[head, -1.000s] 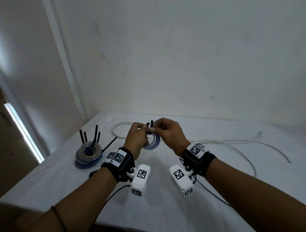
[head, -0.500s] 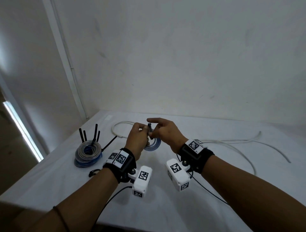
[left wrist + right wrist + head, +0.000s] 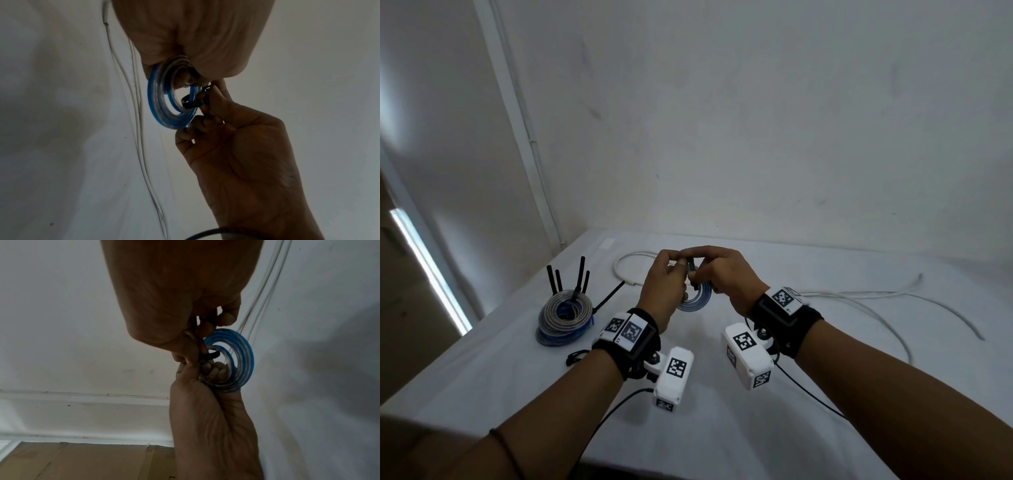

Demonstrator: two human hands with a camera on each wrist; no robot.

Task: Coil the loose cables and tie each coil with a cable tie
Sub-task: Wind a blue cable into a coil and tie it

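Observation:
A small coil of blue and clear cable (image 3: 697,300) hangs between my hands above the white table (image 3: 722,428). My left hand (image 3: 677,269) grips the coil's upper part, fingers curled through it; the left wrist view shows the same grip of the left hand (image 3: 191,71) on the coil (image 3: 162,100). My right hand (image 3: 700,270) pinches a black cable tie (image 3: 691,272) looped round the coil's strands. The right wrist view shows the right hand (image 3: 195,352) on the tie (image 3: 209,356) at the coil (image 3: 240,360). The tie's head is hidden by fingers.
At the left stands a stack of tied grey and blue coils (image 3: 566,315), black tie tails pointing up. A loose black tie (image 3: 608,298) lies beside it. A long white cable (image 3: 859,294) trails across the right, with a loop (image 3: 625,270) behind my hands. The wall is close behind.
The tie's tails stood up between my hands a second ago; now my right fingers have closed over the tie and the tails no longer show. Both hands stay in place.

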